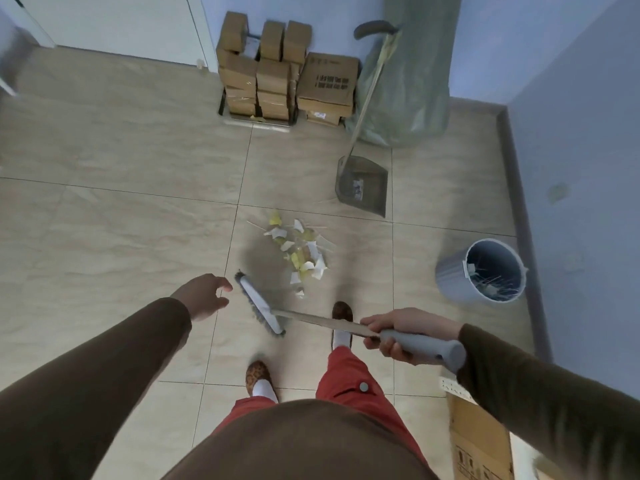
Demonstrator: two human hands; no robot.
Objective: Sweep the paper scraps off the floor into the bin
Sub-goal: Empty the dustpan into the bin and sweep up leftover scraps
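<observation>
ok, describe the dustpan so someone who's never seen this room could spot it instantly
Look to the stacked cardboard boxes against the far wall; right of them slumps a pale green bag. In front of that bag, the dustpan sits on the floor beyond the paper scraps. Unlike the round bin, it is flat, grey, with a long upright handle.
</observation>
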